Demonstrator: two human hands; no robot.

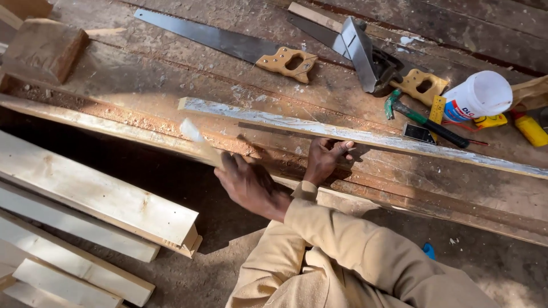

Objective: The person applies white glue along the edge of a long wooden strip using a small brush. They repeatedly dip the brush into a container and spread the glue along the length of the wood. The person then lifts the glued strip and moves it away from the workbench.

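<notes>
Left hand [248, 182] gripping a blurred brush [200, 140], right hand [325, 159] pressing the long, stiff, probably light batten [342, 135] mid-length.

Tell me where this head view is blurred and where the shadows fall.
Head view: the pale stick in the left hand is motion-blurred; the saw and long strip stay sharp. Hard sunlight casts deep shadow under the bench edge, above the stacked planks.
</notes>
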